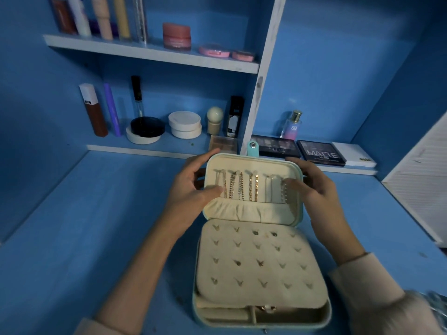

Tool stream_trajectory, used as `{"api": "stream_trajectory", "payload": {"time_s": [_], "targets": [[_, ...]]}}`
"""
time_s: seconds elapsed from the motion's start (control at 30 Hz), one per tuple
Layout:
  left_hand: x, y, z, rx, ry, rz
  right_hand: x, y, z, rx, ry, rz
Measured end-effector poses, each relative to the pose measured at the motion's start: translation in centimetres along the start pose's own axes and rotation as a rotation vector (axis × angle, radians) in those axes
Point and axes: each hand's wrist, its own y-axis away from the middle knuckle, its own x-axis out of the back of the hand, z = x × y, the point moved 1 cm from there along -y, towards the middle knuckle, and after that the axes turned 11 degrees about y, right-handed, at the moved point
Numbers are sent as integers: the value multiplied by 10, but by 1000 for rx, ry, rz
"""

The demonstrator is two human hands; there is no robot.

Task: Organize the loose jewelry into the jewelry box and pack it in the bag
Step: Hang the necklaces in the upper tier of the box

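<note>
A light blue jewelry box (323, 313) with cream lining stands open on the blue desk. Its raised lid (251, 163) holds several chains (242, 187) that hang above a gathered pocket. A padded earring panel (258, 259) lies over the base, with a few small earrings stuck in it. My left hand (191, 187) grips the lid's left edge, thumb on the lining. My right hand (312, 187) grips the lid's right edge, thumb near the rightmost chain. A gold piece (266, 308) shows in the base compartment. No bag is in view.
Shelves behind the box carry cosmetics: jars (185, 124), bottles, a perfume bottle (291, 125), and eyeshadow palettes (320, 153) just behind the lid. A white slatted panel (420, 177) stands at the right. The blue desk top (96, 226) stretches to the left.
</note>
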Motion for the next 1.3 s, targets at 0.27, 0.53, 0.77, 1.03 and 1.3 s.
{"api": "stream_trajectory", "payload": {"time_s": [0.27, 0.53, 0.77, 1.03, 1.3], "targets": [[-2, 2, 2, -7, 49, 2, 0, 2, 2, 33, -56, -18], [-6, 4, 3, -39, 83, 65, 1, 2, 2, 74, -70, -4], [-8, 4, 5, -43, 90, 52, -3, 1, -2, -2, -161, 58], [-13, 7, 7, -123, 60, 97, -7, 3, -6, 12, -133, 107], [-17, 9, 12, -206, 54, 147, -7, 15, -10, 190, 79, 51]]}}
